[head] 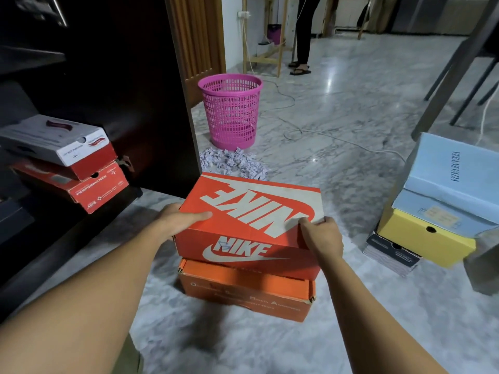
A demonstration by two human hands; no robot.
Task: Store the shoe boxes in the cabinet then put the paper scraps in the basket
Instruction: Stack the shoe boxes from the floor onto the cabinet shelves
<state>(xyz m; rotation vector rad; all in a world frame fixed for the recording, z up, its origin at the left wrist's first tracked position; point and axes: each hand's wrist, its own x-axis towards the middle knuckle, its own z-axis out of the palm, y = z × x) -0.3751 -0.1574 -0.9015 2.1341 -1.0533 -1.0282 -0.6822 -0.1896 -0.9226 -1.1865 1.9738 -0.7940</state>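
Observation:
A red-orange Nike shoe box [251,211] sits on top of a plain orange shoe box [243,290] on the marble floor. My left hand [181,220] grips its left near corner, thumb on the lid. My right hand [321,236] grips its right near corner. Two shoe boxes, a white-and-red one [59,144] over a red one [89,187], lie stacked in the dark cabinet [102,76] on the left. Crumpled paper scraps [232,161] are heaped on the floor beside the pink basket [231,109].
At the right stand two light-blue boxes [453,174] on a yellow box [426,236] with a striped box [391,255] beside them. A white cable [337,139] runs across the floor. A person's legs [301,36] stand at the back. Table legs [456,66] rise at right.

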